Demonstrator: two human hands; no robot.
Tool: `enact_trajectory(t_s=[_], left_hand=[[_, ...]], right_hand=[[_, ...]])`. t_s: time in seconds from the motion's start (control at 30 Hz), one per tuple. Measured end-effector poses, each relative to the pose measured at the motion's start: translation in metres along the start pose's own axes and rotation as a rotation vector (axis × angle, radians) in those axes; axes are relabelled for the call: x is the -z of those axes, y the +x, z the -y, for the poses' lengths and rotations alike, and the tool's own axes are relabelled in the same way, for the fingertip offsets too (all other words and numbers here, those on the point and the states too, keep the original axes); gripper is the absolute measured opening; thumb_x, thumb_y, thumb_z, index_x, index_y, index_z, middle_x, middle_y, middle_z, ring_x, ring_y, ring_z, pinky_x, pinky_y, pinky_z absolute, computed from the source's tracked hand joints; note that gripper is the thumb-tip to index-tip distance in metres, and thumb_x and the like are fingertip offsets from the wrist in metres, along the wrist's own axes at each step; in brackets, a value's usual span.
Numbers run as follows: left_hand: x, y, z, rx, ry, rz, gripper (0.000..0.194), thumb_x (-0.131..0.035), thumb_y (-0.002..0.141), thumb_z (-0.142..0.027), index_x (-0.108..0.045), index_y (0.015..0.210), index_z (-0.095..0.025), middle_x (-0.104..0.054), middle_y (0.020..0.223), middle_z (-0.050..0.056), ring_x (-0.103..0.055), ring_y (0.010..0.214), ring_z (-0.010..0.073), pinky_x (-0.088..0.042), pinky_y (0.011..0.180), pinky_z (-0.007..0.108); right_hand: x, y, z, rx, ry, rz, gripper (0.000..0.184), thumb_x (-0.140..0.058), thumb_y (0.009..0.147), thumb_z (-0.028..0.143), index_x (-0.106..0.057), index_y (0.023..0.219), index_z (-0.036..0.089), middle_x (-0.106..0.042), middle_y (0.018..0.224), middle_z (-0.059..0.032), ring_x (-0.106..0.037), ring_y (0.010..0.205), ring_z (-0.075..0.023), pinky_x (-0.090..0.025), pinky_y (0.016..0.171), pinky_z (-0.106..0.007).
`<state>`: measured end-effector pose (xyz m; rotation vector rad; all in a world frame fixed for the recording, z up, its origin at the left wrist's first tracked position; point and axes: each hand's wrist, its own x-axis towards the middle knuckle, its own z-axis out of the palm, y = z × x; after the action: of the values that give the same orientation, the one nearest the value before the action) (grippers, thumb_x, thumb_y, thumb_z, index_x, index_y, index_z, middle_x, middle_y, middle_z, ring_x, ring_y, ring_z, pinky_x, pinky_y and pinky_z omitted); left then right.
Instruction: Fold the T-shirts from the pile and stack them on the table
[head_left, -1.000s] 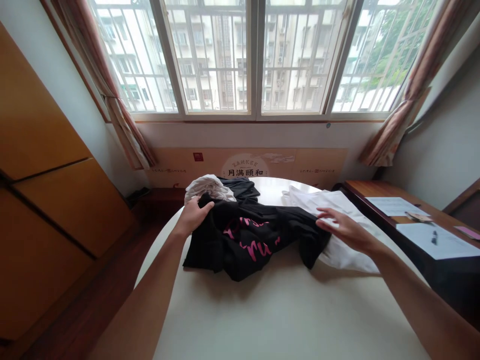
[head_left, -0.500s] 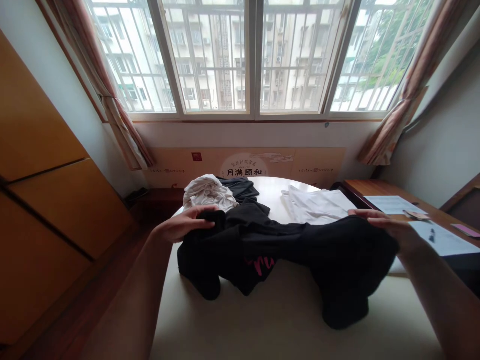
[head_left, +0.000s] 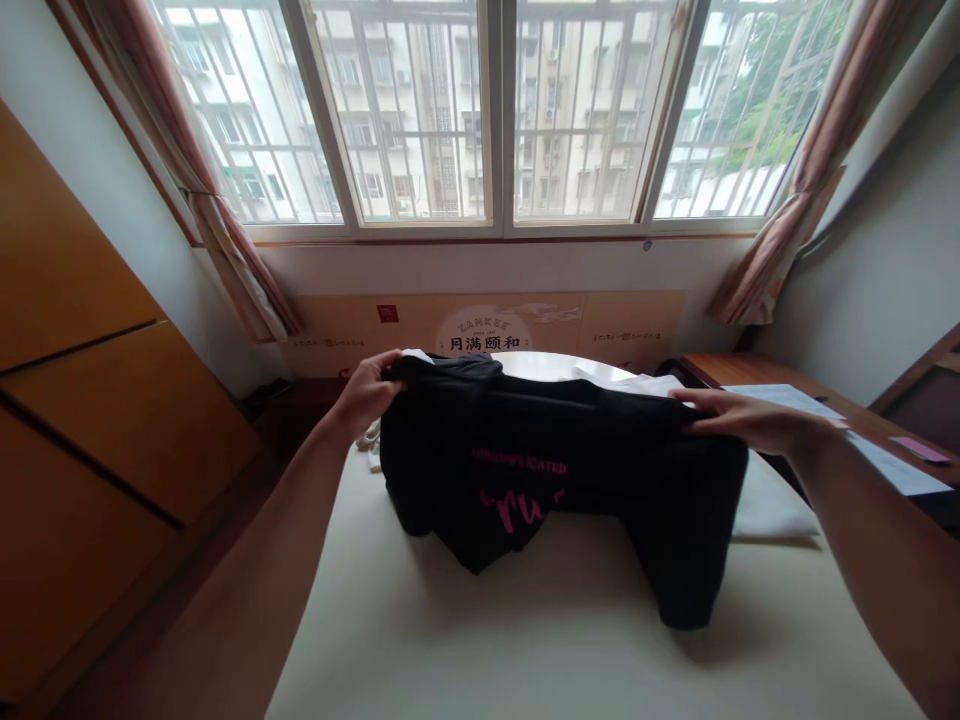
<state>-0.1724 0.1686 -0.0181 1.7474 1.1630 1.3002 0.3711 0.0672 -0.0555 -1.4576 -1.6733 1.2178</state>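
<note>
Though limp below, a pink-lettered black garment point(head_left: 585, 435) in the pinch of left hand point(head_left: 367, 396) and right hand point(head_left: 750, 420).

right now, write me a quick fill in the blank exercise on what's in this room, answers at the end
The garment gripped by the left hand and the right hand is mainly ____ in colour.
The lettering on it is ____.
A curtain hangs at each side of the ____.
The paper sheets lie nearer to the ____ hand than to the other.

Missing words: black; pink; window; right.
</note>
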Motion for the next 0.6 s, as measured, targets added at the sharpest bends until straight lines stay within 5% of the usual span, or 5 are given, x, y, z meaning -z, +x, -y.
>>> enact_trajectory(t_s=[0.07, 0.13, 0.23, 0.43, 0.6], left_hand=[[-0.013, 0.026, -0.003, 0.058, 0.242, -0.241, 0.032, -0.075, 0.069, -0.026, -0.069, 0.099, -0.016, -0.073, 0.098, 0.009, -0.071, 0.098, 0.0313, -0.058, 0.09, 0.042], [-0.027, 0.042, -0.009, 0.134, 0.476, -0.453, 0.039, -0.073, 0.074, -0.023, -0.065, 0.112, -0.013, -0.071, 0.116, 0.019, -0.067, 0.116, 0.039, -0.052, 0.102, 0.05], [-0.047, 0.029, -0.022, 0.047, 0.69, -0.453, 0.039, -0.068, 0.085, -0.023, -0.061, 0.121, -0.013, -0.066, 0.129, 0.023, -0.062, 0.126, 0.0416, -0.046, 0.109, 0.054], [-0.079, -0.088, -0.036, -0.244, 0.683, 0.666, 0.04, -0.073, 0.087, -0.05, -0.068, 0.116, -0.022, -0.072, 0.115, 0.008, -0.069, 0.106, 0.0299, -0.054, 0.093, 0.037], [-0.088, -0.123, -0.013, -0.254, 0.856, 0.571, 0.052, -0.07, 0.074, -0.013, -0.067, 0.125, -0.021, -0.071, 0.125, 0.012, -0.068, 0.115, 0.0341, -0.05, 0.098, 0.041]], right_hand=[[-0.001, 0.034, 0.015, 0.044, -0.074, -0.176, 0.05, -0.087, 0.072, 0.051, -0.07, 0.109, 0.022, -0.075, 0.103, -0.0099, -0.073, 0.1, -0.0321, -0.062, 0.087, -0.045], [-0.006, 0.067, 0.029, 0.077, -0.245, -0.597, 0.043, -0.082, 0.073, 0.043, -0.065, 0.105, 0.02, -0.072, 0.097, -0.0103, -0.07, 0.096, -0.0316, -0.059, 0.086, -0.047], [-0.027, 0.087, 0.042, 0.203, -0.525, -0.967, 0.035, -0.072, 0.08, 0.035, -0.063, 0.11, 0.019, -0.071, 0.106, -0.0144, -0.066, 0.105, -0.0341, -0.052, 0.097, -0.053], [-0.11, 0.019, 0.03, 0.444, -0.865, -0.12, 0.031, -0.077, 0.086, 0.047, -0.069, 0.107, 0.025, -0.071, 0.102, -0.0073, -0.065, 0.096, -0.0294, -0.052, 0.086, -0.041], [-0.146, -0.011, 0.005, 0.395, -0.997, -0.113, 0.021, -0.059, 0.084, 0.01, -0.064, 0.1, 0.022, -0.068, 0.101, -0.0083, -0.064, 0.094, -0.0279, -0.048, 0.084, -0.04]])
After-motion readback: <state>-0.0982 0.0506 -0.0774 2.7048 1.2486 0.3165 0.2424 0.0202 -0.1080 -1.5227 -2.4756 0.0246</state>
